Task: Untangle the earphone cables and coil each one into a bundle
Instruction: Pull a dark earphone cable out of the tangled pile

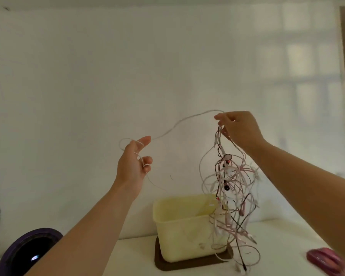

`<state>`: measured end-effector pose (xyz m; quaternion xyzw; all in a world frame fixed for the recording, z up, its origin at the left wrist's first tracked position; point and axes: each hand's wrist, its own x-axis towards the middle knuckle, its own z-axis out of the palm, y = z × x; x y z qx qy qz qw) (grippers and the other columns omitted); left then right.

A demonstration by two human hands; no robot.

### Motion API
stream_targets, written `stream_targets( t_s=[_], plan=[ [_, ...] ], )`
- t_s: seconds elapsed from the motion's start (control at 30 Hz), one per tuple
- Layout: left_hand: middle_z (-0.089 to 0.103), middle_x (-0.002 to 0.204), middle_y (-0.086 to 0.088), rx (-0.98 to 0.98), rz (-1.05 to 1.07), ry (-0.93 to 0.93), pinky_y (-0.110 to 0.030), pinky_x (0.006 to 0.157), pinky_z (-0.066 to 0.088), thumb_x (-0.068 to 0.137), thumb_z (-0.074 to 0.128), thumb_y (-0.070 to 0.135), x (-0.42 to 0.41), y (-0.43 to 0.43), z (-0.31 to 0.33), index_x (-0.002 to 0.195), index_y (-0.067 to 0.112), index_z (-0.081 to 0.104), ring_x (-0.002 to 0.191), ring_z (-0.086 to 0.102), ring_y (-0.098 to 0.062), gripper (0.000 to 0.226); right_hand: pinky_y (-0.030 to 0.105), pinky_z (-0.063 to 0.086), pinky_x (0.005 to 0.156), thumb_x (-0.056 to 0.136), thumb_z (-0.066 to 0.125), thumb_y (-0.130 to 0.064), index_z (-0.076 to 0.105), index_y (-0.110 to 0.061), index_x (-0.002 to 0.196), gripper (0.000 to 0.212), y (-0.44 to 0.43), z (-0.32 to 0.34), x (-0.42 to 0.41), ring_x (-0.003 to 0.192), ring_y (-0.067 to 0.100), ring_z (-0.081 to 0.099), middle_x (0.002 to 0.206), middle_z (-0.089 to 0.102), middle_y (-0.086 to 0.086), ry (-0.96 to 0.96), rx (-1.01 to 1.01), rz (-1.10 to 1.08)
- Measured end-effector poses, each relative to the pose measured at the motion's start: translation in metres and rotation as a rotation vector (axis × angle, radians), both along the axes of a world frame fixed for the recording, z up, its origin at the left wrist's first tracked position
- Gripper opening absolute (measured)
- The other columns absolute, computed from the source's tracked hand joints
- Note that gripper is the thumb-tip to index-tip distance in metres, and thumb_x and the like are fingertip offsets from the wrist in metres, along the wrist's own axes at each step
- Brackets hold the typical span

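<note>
Both hands are raised before a white wall. The right hand pinches the top of a tangle of earphone cables, fingers closed on the strands; the tangle of white, pink and dark wires hangs straight below that hand, its lower end reaching the table just beside a pale yellow bin. The bin stands on a dark brown tray. One white cable arcs from the right hand across to the left hand, where it loops around the partly curled fingers with the thumb extended. A purple-rimmed round object sits lower left; a pink object lies lower right.
</note>
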<state>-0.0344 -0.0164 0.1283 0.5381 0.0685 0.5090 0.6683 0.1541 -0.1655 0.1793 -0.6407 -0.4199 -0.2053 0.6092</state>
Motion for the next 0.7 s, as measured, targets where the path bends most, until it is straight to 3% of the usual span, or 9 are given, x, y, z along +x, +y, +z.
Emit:
stream_targets(
  t_s=[0.07, 0.13, 0.2, 0.3, 0.4, 0.57, 0.7],
  plan=[
    [0.064, 0.114, 0.007, 0.004, 0.015, 0.004, -0.018, 0.044, 0.027, 0.09, 0.042, 0.014, 0.001, 0.0, -0.002, 0.09, 0.019, 0.062, 0.05, 0.043, -0.009, 0.02, 0.025, 0.056, 0.064, 0.092, 0.059, -0.017, 0.071, -0.004, 0.092, 0.018, -0.006, -0.007, -0.003, 0.062, 0.019, 0.064, 0.079, 0.07, 0.011, 0.097, -0.276, 0.144],
    [0.064, 0.115, 0.006, 0.023, 0.005, 0.055, -0.017, 0.043, 0.029, 0.091, 0.044, 0.016, 0.003, 0.002, -0.009, 0.096, 0.019, 0.064, 0.049, 0.044, -0.008, 0.02, 0.025, 0.056, 0.065, 0.091, 0.06, -0.014, 0.07, -0.006, 0.093, 0.013, -0.011, -0.024, -0.005, 0.066, 0.021, 0.069, 0.082, 0.071, 0.011, 0.217, -0.804, 0.254],
    [0.062, 0.116, 0.005, 0.058, -0.022, 0.16, -0.017, 0.043, 0.031, 0.094, 0.045, 0.019, 0.003, 0.002, -0.019, 0.1, 0.019, 0.065, 0.051, 0.046, -0.008, 0.021, 0.024, 0.057, 0.068, 0.093, 0.059, -0.018, 0.071, -0.009, 0.093, 0.015, -0.01, -0.046, -0.003, 0.067, 0.015, 0.07, 0.089, 0.073, 0.01, 0.127, -1.154, 0.193],
    [0.059, 0.118, 0.005, 0.133, -0.073, 0.356, -0.018, 0.047, 0.032, 0.095, 0.046, 0.02, 0.004, -0.004, -0.043, 0.101, 0.021, 0.064, 0.056, 0.048, -0.009, 0.019, 0.022, 0.057, 0.07, 0.091, 0.06, -0.021, 0.072, -0.013, 0.087, 0.015, -0.002, -0.077, 0.002, 0.064, 0.01, 0.065, 0.086, 0.073, 0.004, 0.034, -1.102, 0.128],
    [0.056, 0.117, 0.005, 0.341, -0.06, 0.588, -0.021, 0.054, 0.033, 0.095, 0.043, 0.011, 0.006, -0.009, -0.069, 0.1, 0.027, 0.061, 0.064, 0.048, -0.009, 0.025, 0.018, 0.056, 0.065, 0.09, 0.062, -0.021, 0.073, -0.009, 0.088, 0.016, 0.002, -0.099, -0.001, 0.061, 0.009, 0.064, 0.074, 0.07, 0.001, 0.029, -1.048, 0.151],
    [0.054, 0.111, 0.009, 0.581, -0.094, 0.957, -0.016, 0.06, 0.037, 0.093, 0.048, 0.015, 0.016, -0.025, -0.108, 0.117, 0.027, 0.059, 0.072, 0.053, -0.004, 0.029, 0.015, 0.053, 0.059, 0.093, 0.058, -0.021, 0.072, -0.004, 0.09, 0.022, 0.003, -0.13, -0.006, 0.06, 0.009, 0.066, 0.071, 0.071, 0.003, 0.05, -0.977, 0.188],
    [0.056, 0.122, 0.012, 0.649, -0.165, 1.008, -0.013, 0.076, 0.041, 0.092, 0.056, 0.033, 0.03, -0.042, -0.129, 0.122, 0.026, 0.058, 0.096, 0.054, -0.001, 0.031, 0.013, 0.05, 0.059, 0.091, 0.061, -0.024, 0.069, -0.011, 0.067, 0.029, 0.0, -0.141, -0.013, 0.051, 0.002, 0.062, 0.056, 0.066, -0.006, -0.022, -0.913, 0.191]
  ],
)
